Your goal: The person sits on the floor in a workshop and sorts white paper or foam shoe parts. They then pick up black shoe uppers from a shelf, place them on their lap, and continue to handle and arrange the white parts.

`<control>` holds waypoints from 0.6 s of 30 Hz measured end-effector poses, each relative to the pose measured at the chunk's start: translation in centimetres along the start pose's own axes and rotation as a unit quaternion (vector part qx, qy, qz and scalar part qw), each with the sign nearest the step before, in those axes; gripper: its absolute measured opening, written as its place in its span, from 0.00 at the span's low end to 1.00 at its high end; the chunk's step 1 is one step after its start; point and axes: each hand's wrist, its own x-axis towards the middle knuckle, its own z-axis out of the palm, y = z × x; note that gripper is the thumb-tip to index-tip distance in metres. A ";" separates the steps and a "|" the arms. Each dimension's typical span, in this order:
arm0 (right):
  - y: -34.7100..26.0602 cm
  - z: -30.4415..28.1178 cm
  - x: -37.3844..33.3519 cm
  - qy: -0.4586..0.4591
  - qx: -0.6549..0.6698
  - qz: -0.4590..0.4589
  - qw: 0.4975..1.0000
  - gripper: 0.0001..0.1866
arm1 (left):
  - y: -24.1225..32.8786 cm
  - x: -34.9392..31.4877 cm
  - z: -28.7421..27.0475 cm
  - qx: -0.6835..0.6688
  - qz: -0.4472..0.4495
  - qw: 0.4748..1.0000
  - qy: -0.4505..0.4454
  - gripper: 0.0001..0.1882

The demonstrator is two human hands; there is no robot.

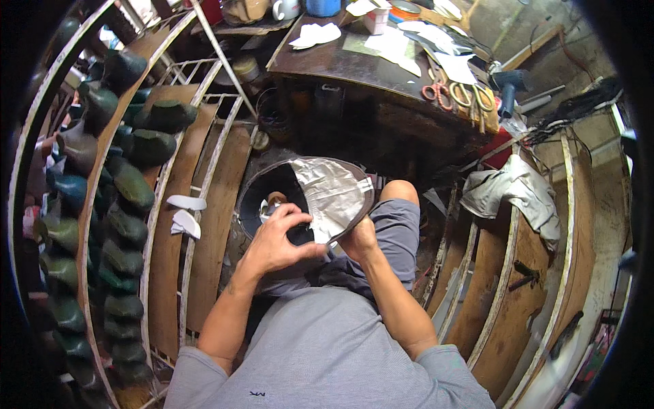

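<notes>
In front of my lap is a round, dark, bin-like thing (253, 187) with a thin rim. A creased silvery-white sheet (334, 194) covers its right half. Small brown and whitish pieces show in the dark left half. My left hand (281, 238) reaches over the near rim, thumb and fingers curved apart beside the sheet's edge, with nothing visible between them. At the lower right, my right hand (358, 240) grips the rim from outside, its fingers partly hidden beneath.
Green shoe lasts (126, 218) fill the left rack. White cut pieces (185, 221) lie on its boards. Ahead, a dark table (327, 58) carries papers, several scissors (460, 95) and a blue heat gun (509, 88). A grey cloth (514, 194) hangs over the right rack.
</notes>
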 end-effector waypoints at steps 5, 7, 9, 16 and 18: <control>-1.6 0.4 -0.9 -0.159 -0.169 0.002 0.973 0.39 | 2.5 3.6 3.3 0.076 -0.041 0.977 0.193 0.39; -3.2 0.6 -0.9 -0.188 -0.031 0.008 0.982 0.46 | 1.6 4.5 3.4 0.043 -0.062 0.983 0.166 0.30; -4.4 0.5 -0.6 -0.158 -0.106 -0.012 0.982 0.47 | 0.0 4.7 3.2 -0.003 0.034 0.982 0.188 0.11; -8.0 1.2 1.7 0.074 -0.517 -0.131 0.842 0.25 | -5.9 4.1 1.0 0.047 -0.143 0.958 0.246 0.10; -12.4 3.2 1.7 -0.034 -0.673 -0.207 0.709 0.21 | -5.7 4.0 1.8 0.000 -0.137 0.954 0.265 0.15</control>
